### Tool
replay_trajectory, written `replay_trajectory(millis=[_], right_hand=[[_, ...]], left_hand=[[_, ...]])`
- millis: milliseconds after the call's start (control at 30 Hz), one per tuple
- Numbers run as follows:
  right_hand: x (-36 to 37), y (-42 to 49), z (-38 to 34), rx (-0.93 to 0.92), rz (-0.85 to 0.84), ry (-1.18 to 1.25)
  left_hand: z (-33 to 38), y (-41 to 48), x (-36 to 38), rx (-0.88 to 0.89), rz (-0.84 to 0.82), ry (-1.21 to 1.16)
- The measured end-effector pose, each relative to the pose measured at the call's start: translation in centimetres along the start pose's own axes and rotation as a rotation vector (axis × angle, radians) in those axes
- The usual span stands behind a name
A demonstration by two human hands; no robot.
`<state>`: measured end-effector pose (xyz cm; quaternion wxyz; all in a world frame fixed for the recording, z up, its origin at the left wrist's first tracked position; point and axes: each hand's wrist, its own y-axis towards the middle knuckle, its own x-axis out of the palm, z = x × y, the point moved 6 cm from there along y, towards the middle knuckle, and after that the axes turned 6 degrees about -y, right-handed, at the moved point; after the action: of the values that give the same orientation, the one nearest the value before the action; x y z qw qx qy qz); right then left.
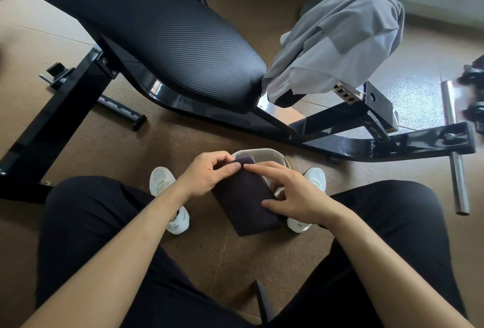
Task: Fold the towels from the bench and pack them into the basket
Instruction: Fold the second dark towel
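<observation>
A dark folded towel [245, 200] hangs between my knees, above the floor. My left hand [209, 174] pinches its far top corner. My right hand [290, 192] holds its right side, index finger lying along the top edge and thumb on the near part. Right behind the towel a beige basket [258, 153] stands on the floor, mostly hidden by the towel and my hands. A grey towel [337, 42] lies draped in a heap over the end of the black bench [167, 39] at the right.
The bench's black steel frame [366, 144] runs across the floor beyond the basket, with a chrome bar [458, 183] sticking out at the right. My white shoes [167, 196] flank the basket on the brown floor. Weights lie at the far right edge.
</observation>
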<state>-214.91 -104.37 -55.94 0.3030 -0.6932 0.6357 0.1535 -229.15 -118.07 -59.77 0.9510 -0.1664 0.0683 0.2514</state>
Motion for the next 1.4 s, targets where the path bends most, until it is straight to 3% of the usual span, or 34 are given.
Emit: replay_trajectory(millis=[300,600,867,1067,1300,1400], right_hand=[[-1.5,-0.2,1.7,0.069,0.150,-0.060],[-2.0,-0.7,2.2,0.074,0.132,0.147],[-1.1,0.0,2.6,0.134,0.167,0.112],[-2.0,0.4,3.1,0.170,0.334,0.244],[-2.8,0.2,3.3,0.210,0.406,0.460],[-2.8,0.3,3.2,0.200,0.382,0.455]], left_hand=[[-1.3,-0.2,-0.7,-0.099,-0.057,0.234],[-1.0,-0.3,-1.8,-0.120,0.124,-0.042],[-0.9,-0.4,-2.2,-0.160,0.350,-0.159],[-0.3,-1.1,-0.7,-0.174,0.225,-0.119],[2.0,-1.4,0.2,0.116,0.213,0.018],[1.9,-1.4,0.6,0.076,0.175,0.038]])
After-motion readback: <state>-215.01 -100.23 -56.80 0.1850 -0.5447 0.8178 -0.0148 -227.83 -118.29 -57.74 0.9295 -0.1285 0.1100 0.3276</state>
